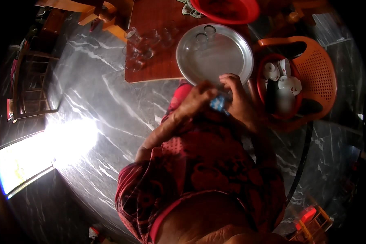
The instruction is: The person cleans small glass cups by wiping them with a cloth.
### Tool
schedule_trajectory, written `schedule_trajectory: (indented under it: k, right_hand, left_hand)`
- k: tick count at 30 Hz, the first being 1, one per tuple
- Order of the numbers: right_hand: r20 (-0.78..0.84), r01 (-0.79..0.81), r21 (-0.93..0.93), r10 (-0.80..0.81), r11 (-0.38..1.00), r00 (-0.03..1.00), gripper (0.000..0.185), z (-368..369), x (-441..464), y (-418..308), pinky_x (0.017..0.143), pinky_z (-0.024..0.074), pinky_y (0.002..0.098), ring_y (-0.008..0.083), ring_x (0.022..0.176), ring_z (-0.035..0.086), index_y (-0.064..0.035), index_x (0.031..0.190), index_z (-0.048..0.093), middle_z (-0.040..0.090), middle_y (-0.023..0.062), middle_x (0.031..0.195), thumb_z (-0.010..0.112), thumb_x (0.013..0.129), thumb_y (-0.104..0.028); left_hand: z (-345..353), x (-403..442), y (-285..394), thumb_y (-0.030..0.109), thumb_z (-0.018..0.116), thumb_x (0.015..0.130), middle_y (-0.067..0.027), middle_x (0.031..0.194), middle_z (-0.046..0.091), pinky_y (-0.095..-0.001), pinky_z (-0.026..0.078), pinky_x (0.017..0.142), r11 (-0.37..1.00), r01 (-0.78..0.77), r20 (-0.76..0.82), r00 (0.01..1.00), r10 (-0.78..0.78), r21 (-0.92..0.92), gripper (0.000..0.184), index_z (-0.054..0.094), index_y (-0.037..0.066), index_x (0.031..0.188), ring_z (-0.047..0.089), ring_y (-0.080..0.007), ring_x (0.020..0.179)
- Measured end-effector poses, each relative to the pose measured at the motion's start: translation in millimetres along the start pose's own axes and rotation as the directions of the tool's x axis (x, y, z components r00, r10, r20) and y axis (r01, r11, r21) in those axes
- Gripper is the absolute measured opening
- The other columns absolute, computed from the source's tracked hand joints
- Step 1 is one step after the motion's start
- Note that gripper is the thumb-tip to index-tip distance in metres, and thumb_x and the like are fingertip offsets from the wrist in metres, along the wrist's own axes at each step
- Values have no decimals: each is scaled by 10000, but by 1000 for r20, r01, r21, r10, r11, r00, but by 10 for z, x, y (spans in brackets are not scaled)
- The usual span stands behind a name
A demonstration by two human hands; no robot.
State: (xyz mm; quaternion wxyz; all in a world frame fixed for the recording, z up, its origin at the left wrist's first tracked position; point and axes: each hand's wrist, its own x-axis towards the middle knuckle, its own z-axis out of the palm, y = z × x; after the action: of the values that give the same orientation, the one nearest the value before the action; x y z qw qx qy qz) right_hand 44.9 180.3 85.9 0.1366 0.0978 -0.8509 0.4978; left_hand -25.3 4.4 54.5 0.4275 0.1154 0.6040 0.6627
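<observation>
In front of my lap, my left hand (198, 98) is closed and slightly blurred, with a small blue-and-white patterned cloth (218, 103) at its fingers. My right hand (240, 101) curves around the other side of the cloth, its fingers bent; whatever it grips is hidden or too faint to make out. Just beyond both hands lies a round metal tray (221, 65), its near rim close to my fingertips. Two clear glasses stand on the tray's far part, one glass (201, 40) nearer and another glass (209, 31) behind it.
Several clear glasses (144, 51) stand on the red-brown table (162, 72), left of the tray. A red basin (227, 12) sits at the back. On the right, an orange chair (315, 67) bears a red tub (264, 95) of white cups and dishes (289, 84).
</observation>
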Motion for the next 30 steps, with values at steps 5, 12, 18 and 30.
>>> schedule_trajectory:
  k: [5,12,18,30]
  right_hand:
    - [-12,223,-331,-241,917,970,406,-19,135,75,677,512,390,333,866,605,-17,967,546,580,131,1001,741,611,-40]
    - [-17,-81,-33,81,996,997,227,265,-104,605,603,466,356,230,685,588,-34,804,540,585,100,800,725,725,-138]
    - [98,-194,279,173,941,980,197,324,-78,336,644,471,298,104,746,559,-13,868,605,603,8,811,674,809,-188]
    - [440,-555,529,352,642,826,267,299,-255,449,857,471,236,122,984,565,-25,1131,552,579,35,1078,581,907,-166]
  left_hand:
    - [92,-8,87,454,641,867,-21,809,514,-258,399,660,978,-148,19,989,147,144,442,525,48,1000,475,-95,757]
    - [64,-2,134,488,672,842,-145,870,594,-345,480,738,792,-369,14,910,415,486,537,494,10,1011,618,-230,834]
    - [31,-16,214,444,746,773,-169,840,583,-397,511,677,526,-504,174,815,553,685,542,496,19,998,637,-332,806]
    - [35,-55,144,451,742,780,-144,893,594,-391,524,707,592,-525,87,788,609,611,603,476,17,1103,643,-293,850]
